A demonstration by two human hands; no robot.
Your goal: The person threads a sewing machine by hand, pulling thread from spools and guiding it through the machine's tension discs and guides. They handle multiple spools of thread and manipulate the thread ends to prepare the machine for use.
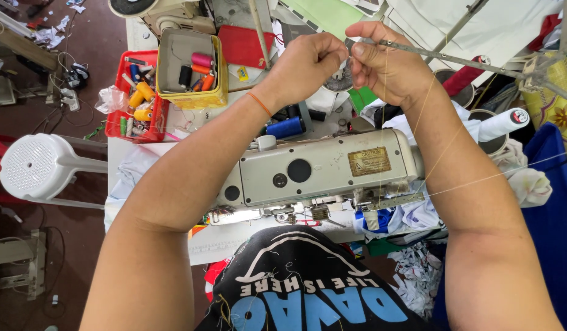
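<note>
My left hand (311, 61) and my right hand (384, 64) are raised together above a cream sewing machine (320, 168). Both pinch a thin pale thread (436, 160) between fingertips, right at the end of a metal thread-guide bar (443, 58). The thread runs down past my right forearm toward the machine and off to the right. An orange band circles my left wrist (259, 103). A white thread cone (501, 124) stands right of the machine.
A yellow tin (191, 98) and a red tray (121, 116) hold several coloured spools at the back left. A blue spool (284, 127) lies behind the machine. A white plastic stool (41, 167) stands left. Fabric piles sit at right.
</note>
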